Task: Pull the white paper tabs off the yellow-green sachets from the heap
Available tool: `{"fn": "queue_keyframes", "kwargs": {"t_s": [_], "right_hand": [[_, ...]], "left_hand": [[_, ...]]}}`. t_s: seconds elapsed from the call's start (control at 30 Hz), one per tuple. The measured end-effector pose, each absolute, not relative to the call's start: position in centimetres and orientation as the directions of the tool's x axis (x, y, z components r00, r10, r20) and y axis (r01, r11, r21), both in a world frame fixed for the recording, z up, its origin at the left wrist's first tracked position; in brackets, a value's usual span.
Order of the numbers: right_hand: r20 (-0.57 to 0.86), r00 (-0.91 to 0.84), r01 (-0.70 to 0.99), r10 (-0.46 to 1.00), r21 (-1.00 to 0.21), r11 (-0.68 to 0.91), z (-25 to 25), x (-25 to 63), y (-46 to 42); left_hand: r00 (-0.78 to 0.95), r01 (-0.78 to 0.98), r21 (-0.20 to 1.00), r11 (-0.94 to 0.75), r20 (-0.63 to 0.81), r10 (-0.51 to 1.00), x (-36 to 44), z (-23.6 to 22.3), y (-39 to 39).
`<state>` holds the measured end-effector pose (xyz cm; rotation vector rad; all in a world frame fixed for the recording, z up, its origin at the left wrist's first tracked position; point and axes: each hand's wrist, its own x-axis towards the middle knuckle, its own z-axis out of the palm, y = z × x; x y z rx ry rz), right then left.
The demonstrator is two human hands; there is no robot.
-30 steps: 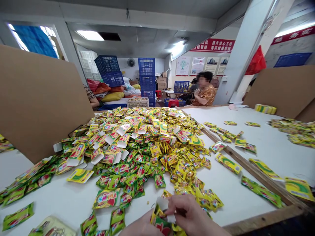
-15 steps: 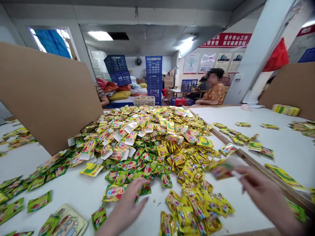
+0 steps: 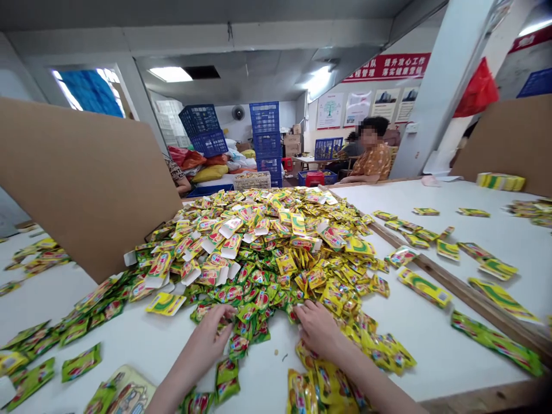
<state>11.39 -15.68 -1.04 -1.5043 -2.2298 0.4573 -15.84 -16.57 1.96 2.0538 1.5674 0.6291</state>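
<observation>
Green packets (image 3: 254, 299) heaped between left hand (image 3: 211, 333) and right hand (image 3: 318, 329)

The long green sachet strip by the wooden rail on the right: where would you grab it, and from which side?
Probably pinch the long green sachet strip across its narrow middle with the right hand, coming from the left. It lies flat, with that long edge facing bare white tabletop, while the wooden rail runs along its other side.

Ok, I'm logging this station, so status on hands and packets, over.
Left hand by green packets; right hand at near edge of pile, grip unclear. Wooden strip lies right, apart from both hands.
</observation>
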Motion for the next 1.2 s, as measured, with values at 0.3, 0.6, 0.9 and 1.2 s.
{"fn": "queue_keyframes", "kwargs": {"t_s": [0.3,0.6,0.9,1.2], "right_hand": [[0.185,-0.049,0.489,0.981,-0.853,0.185,-0.6,17.0,-16.2],[0.113,0.084,-0.026,0.99,-0.993,0.115,-1.2,17.4,-19.8],[0.015,-0.1,-0.414,0.995,-0.91,-0.028,-0.3,9.9,-19.8],[-0.168,-0.189,-0.463,0.968,-0.854,-0.239,-2.4,9.6,-20.1]], "left_hand": [[0.375,0.614,0.753,-0.238,-0.013,0.927,-4.9,0.1,-18.4],[0.352,0.292,0.952,-0.09,-0.02,0.936,-3.1,-1.5,-15.8],[0.144,-0.206,0.975,0.088,-0.058,0.988,-2.5,0.2,-18.2],[0.038,-0.311,0.95,0.034,-0.023,0.999,-1.5,-2.7,-19.4]]}}
